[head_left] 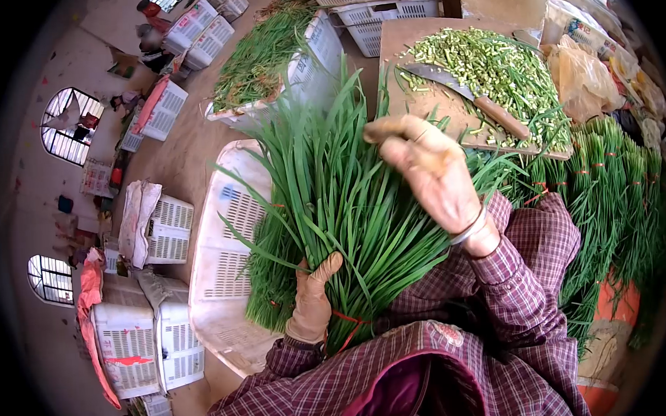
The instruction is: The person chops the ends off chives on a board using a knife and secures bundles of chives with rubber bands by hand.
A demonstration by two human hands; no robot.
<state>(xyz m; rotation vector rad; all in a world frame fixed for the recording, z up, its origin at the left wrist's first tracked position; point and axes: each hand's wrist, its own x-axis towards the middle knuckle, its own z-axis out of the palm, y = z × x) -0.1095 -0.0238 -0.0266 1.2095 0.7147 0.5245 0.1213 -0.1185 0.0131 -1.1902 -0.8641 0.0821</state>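
Observation:
A large bunch of long green leaves (340,200), tied with a red band near its lower end, fans upward in front of me. My left hand (315,298), in a tan glove, is wrapped round the lower left part of the bunch. To the right of the leaves, my right hand (435,174) is raised with its palm showing and its fingers apart, some with tan coverings. Nothing is held in it. Below the bunch, more green bundles (266,293) lie in a white crate (216,265).
A board (433,114) at the upper right bears a knife (492,112) and chopped stalks (490,60). Tied bundles (606,174) lie at the right. Another crate (315,60) holds loose greens. Stacked crates and people are at the far left.

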